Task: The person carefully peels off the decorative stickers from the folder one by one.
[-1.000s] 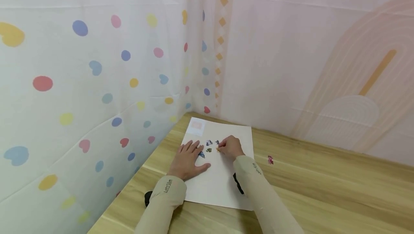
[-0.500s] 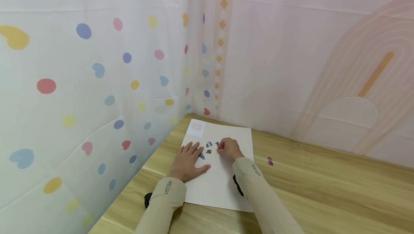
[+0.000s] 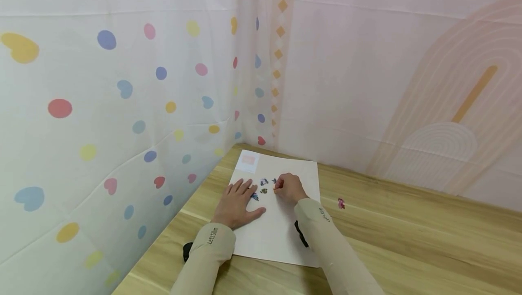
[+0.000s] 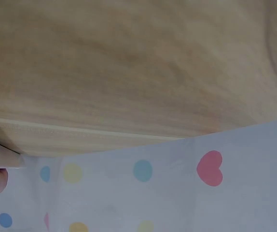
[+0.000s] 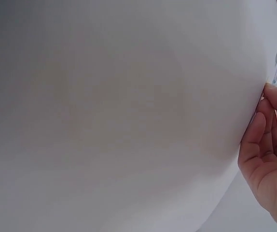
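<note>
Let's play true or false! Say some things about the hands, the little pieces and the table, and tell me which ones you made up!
1. The left hand rests on the white sheet with its fingers spread. True.
2. A small pink piece lies on the table, off the sheet. True.
3. The table is bright blue. False: it is light brown with a wood grain.
4. Both hands have their fingers spread wide. False: the right hand has its fingers bunched, tips down at the sheet.
5. The cloth on the left side has coloured dots and hearts. True.
</note>
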{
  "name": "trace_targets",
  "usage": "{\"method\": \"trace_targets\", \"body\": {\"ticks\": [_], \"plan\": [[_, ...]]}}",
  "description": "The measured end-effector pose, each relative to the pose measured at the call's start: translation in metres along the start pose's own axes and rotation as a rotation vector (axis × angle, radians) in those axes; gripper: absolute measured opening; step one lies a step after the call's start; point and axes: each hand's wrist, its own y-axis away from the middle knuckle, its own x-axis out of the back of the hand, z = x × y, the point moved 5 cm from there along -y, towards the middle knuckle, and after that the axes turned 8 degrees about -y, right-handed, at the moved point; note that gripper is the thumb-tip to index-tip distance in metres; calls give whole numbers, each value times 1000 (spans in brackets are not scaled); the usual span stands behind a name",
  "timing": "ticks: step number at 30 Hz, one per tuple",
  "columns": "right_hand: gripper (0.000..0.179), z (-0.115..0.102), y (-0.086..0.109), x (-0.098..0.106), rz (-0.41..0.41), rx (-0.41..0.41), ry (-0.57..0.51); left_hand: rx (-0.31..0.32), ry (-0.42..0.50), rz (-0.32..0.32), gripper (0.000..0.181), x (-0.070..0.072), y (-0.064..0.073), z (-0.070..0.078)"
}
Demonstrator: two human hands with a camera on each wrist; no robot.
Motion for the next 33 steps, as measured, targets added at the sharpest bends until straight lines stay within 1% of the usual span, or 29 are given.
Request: {"method": "trace_targets", "body": {"ticks": [4, 8, 13, 17, 19, 22, 24, 30, 33], "plan": [[13, 2, 2, 4, -10, -7, -41, -3, -11, -5, 73, 0, 0, 0], [11, 4, 4, 13, -32, -30, -101, -5, -15, -6, 73, 0, -4, 3], [8, 9, 7, 20, -71, -94, -246, -2, -14, -14, 74, -1, -6, 4], [7, 15, 7, 21, -97, -122, -375, 7, -20, -18, 74, -3, -5, 3], [7, 17, 8, 23, -110, -135, -416, 17, -18, -17, 74, -5, -4, 1], [7, 20, 10, 28, -123, -147, -431, 20, -16, -12, 74, -6, -4, 1], [7, 22, 11, 33, -121, -140, -415, 19, -10, -8, 74, -7, -4, 1], [8, 27, 20, 53, -82, -101, -373, 17, 1, -6, 74, -10, -3, 0], [8, 34, 25, 65, -73, -95, -375, 7, 12, 12, 73, -7, -4, 0]]}}
